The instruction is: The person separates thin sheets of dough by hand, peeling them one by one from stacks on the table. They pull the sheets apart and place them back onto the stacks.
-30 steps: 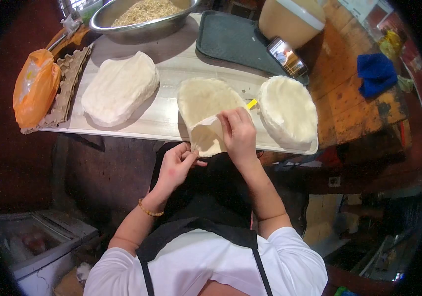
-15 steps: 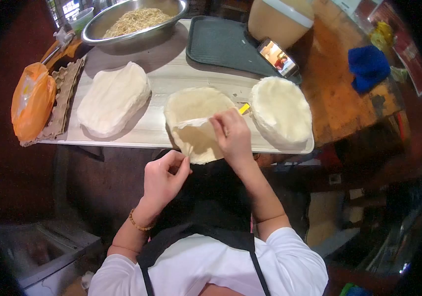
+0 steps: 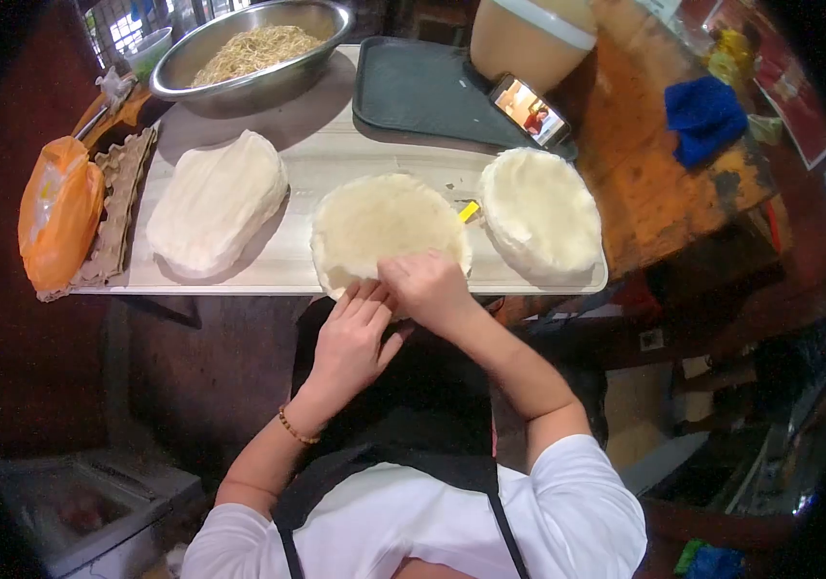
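Three stacks of pale, thin dough sheets lie on the light board: a longish left stack [image 3: 220, 205], a round middle stack [image 3: 389, 217] and a rounded right stack [image 3: 541, 212]. My left hand [image 3: 357, 328] rests on the near edge of the middle stack, its fingers stretched and slightly apart. Just right of it, my right hand [image 3: 429, 288] is over the same edge with its fingers curled together. Whatever is between those fingers is hidden. A small yellow piece [image 3: 470, 210] lies between the middle and right stacks.
A metal bowl [image 3: 176, 77] of shredded food stands at the back left, a dark tray [image 3: 413, 92] behind the stacks. A lit phone [image 3: 530, 110] leans by a large tan container [image 3: 529, 48]. An orange bag [image 3: 60, 212] is far left, a blue cloth [image 3: 705, 118] right.
Both hands have come together at the near edge of the middle stack. The lifted thin sheet is no longer seen raised, and my left hand has opened from its pinch.
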`<state>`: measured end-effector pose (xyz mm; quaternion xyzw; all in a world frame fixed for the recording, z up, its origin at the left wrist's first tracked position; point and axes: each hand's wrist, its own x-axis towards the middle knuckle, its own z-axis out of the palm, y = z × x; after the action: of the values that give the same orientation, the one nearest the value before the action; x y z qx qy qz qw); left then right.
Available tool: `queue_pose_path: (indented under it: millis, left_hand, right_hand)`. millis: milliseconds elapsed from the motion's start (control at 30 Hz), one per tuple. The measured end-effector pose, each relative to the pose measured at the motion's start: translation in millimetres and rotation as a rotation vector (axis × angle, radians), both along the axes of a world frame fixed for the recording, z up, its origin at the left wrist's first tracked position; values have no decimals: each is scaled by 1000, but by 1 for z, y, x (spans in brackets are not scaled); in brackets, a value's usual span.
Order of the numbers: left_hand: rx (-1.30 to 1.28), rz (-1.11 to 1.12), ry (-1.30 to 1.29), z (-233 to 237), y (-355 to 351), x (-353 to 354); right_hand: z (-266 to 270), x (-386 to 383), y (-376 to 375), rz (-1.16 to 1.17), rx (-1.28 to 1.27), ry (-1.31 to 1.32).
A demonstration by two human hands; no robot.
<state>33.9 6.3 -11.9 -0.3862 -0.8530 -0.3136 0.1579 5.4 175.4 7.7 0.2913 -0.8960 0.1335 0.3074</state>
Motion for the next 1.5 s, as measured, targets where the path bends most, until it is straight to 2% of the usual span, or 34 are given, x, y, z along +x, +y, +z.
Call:
queue_pose_path:
  millis: [67, 133, 233, 333, 400, 533, 867, 1000, 1200, 1267, 1333, 1467, 1500]
  left_hand:
    - [-49, 18, -6, 1, 1, 2]
    - [-59, 37, 8, -2, 2, 2]
    - [45, 29, 43, -4, 2, 1]
    - [50, 22, 46, -4, 2, 0]
    - [49, 36, 58, -3, 0, 0]
    - [10, 24, 5, -6, 0, 2]
    - [41, 42, -8, -7, 3, 2]
    - [29, 40, -5, -8, 2, 2]
    - [-4, 60, 21, -10, 4, 2]
    - [-1, 67, 30, -12, 5, 1]
    - [-2, 76, 42, -13, 6, 0]
    - [14, 120, 82, -13, 10, -2]
    - [19, 143, 99, -13, 12, -3]
  right_hand:
    - [10, -7, 8, 36, 69, -21]
    - [26, -17, 15, 4, 83, 67]
    - [44, -34, 22, -17, 47, 76]
    - [60, -49, 27, -6, -26, 124]
    - [76, -53, 32, -92, -36, 66]
    - [96, -69, 44, -26, -137, 38]
    - [131, -102, 75, -178, -187, 51]
    - [162, -112, 97, -294, -294, 87]
    - [202, -134, 123, -260, -151, 112]
    - [218, -139, 126, -194, -40, 247]
    - [233, -144, 130, -197, -64, 282]
    - [265, -143, 136, -282, -55, 296]
    - [267, -142, 131, -313, 72, 350]
